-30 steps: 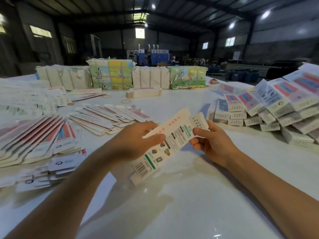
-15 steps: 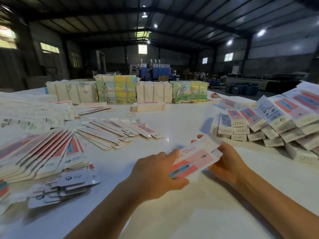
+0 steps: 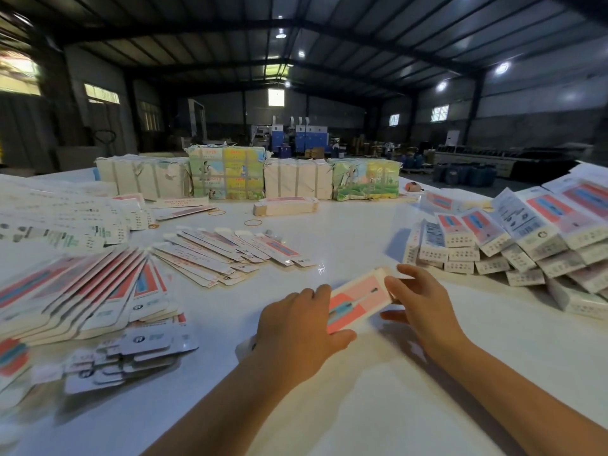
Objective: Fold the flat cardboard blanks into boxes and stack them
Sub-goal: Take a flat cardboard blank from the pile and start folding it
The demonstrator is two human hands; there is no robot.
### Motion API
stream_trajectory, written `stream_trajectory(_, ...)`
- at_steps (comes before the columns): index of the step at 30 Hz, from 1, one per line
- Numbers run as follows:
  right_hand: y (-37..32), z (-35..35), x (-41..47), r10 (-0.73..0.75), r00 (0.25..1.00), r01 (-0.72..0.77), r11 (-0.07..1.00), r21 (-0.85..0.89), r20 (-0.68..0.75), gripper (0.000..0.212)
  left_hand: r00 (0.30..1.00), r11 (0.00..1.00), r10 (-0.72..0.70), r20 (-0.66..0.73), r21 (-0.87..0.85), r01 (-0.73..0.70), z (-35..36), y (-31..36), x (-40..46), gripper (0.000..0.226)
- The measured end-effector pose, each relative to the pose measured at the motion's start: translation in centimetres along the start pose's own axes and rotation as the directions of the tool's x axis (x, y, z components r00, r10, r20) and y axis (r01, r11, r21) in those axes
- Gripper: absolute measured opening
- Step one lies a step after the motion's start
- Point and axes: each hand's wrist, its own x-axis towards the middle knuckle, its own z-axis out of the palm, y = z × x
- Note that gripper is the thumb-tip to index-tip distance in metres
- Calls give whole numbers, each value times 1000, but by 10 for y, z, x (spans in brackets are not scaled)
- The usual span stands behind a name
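On the white counter [image 3: 329,238], far left, lies a fan of flat blanks [image 3: 82,291], too many and too blurred to count; a second fan [image 3: 230,255] lies beyond. Near centre, the left hand [image 3: 296,327] curls round the near-left end of one box [image 3: 357,304], pink and teal face up, its long axis running near-left to far-right. The right hand [image 3: 418,304] pinches its far-right end. The printing is unreadable. At right lies a heap of folded boxes [image 3: 526,245].

A white table [image 3: 329,406] carries fanned flat blanks [image 3: 75,291] left of its middle, stacked folded boxes [image 3: 513,245] on the right, wrapped bundles [image 3: 227,172] at the far edge and rubber bands [image 3: 252,222]
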Motion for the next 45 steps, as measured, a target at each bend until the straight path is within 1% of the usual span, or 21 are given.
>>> stream_trajectory(2,-2,-2,0,-73,991,58,989,-134,-115,18,999,999,-33,-35,-12,33,-1,0,1,59)
stream_trajectory(4,-2,-5,-1,-163,980,134,965,-227,-115,13,998,998,-54,-42,-14,54,-2,0,0,58)
stream_trajectory(7,-2,0,-5,-235,969,207,941,-268,-80,16,996,997,-77,-49,15,78,-2,2,-1,59)
stream_trajectory(11,-5,5,-11,-227,973,208,939,-272,-38,31,995,993,-92,-41,65,95,2,3,2,62)
stream_trajectory(13,-5,5,-13,-231,973,218,939,-264,-18,34,995,992,-92,-34,81,95,3,3,2,62)
stream_trajectory(16,-7,6,-15,-245,969,236,917,-321,12,36,998,991,-54,-35,118,57,4,4,2,64)
stream_trajectory(20,-8,6,-15,-203,975,220,898,-380,87,48,1000,983,5,-20,186,-1,6,7,0,69)
stream_trajectory(21,-7,6,-15,-194,975,221,891,-397,108,45,1000,980,16,-16,199,-12,6,7,0,70)
stream_trajectory(22,-7,6,-16,-196,972,232,880,-414,128,37,1000,977,27,-15,212,-24,7,7,0,71)
stream_trajectory(24,-6,5,-17,-229,962,271,859,-434,147,15,999,974,45,-29,224,-37,8,7,-1,73)
stream_trajectory(26,-5,5,-16,-245,957,289,843,-455,153,16,998,973,52,-45,227,-40,8,7,-1,74)
stream_trajectory(31,-2,3,-12,-197,960,271,826,-494,198,18,993,962,112,-39,255,-99,10,8,-3,72)
stream_trajectory(33,-1,2,-10,-171,963,254,838,-483,209,21,991,964,129,-34,240,-118,10,8,-2,71)
stream_trajectory(38,-4,2,-10,-135,961,235,855,-462,240,20,995,981,94,-24,171,-88,9,5,-1,70)
stream_trajectory(39,-5,1,-10,-159,959,257,837,-482,235,19,996,985,81,-29,157,-75,8,5,-2,70)
stream_trajectory(40,-6,1,-10,-214,955,292,810,-509,207,18,997,988,67,-41,141,-61,7,5,-2,69)
stream_trajectory(41,-8,1,-10,-294,942,334,775,-537,163,16,997,992,49,-53,121,-42,6,5,-1,68)
stream_trajectory(42,-10,0,-9,-364,925,363,762,-536,109,9,998,995,26,-62,94,-21,4,6,-1,65)
stream_trajectory(43,-11,0,-8,-396,917,359,772,-525,45,16,998,998,2,-65,66,2,3,6,0,63)
stream_trajectory(44,-12,0,-6,-367,930,314,810,-496,-11,36,998,999,-16,-62,41,19,2,7,1,61)
stream_trajectory(45,-11,-1,-2,-269,962,227,884,-409,-49,55,998,999,-26,-54,18,27,1,8,1,60)
